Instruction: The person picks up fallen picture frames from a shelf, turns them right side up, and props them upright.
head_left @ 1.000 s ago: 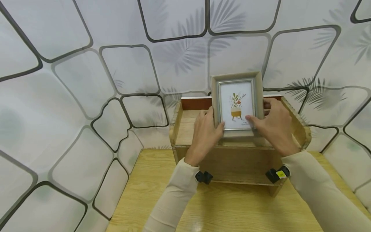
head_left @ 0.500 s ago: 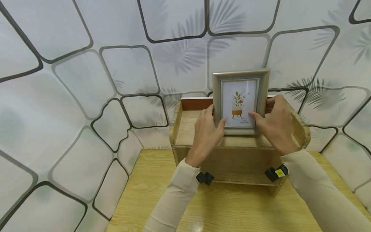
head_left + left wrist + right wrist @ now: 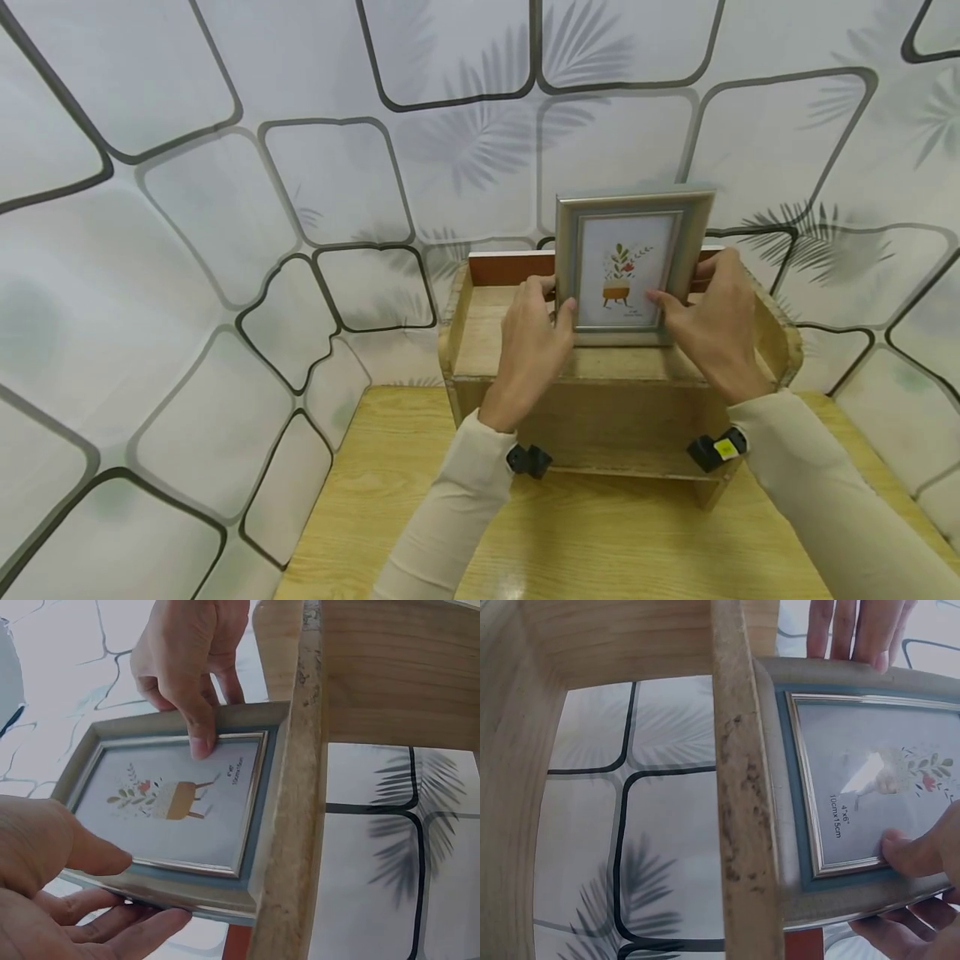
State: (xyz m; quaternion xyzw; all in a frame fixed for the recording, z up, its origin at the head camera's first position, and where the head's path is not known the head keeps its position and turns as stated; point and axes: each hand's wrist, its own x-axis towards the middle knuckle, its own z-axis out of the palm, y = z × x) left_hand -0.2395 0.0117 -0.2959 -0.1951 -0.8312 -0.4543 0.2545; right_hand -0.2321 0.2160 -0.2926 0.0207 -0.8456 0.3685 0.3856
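A silver-grey picture frame point(image 3: 630, 267) holding a print of a potted plant stands almost upright over the top board of a small wooden shelf point(image 3: 483, 337). At its lower left edge, my left hand point(image 3: 531, 346) holds it, thumb at the front rim and fingers along the side. My right hand point(image 3: 712, 325) pinches the right edge, its thumb lying on the face in the right wrist view. In the left wrist view the frame's bottom end meets the shelf's front edge point(image 3: 296, 795), which hides whether it touches the board.
The shelf has raised side panels point(image 3: 783, 333) and a red-brown strip point(image 3: 506, 268) along its back. Below the top board is an open lower space point(image 3: 622, 429). It stands on a yellow wooden table point(image 3: 405, 467) against a patterned wall covering point(image 3: 337, 183).
The picture frame has shifted a little to the right, and its top has swung rightward and back. My left thumb has slid outward toward the frame's edge; both arms stay nearly still.
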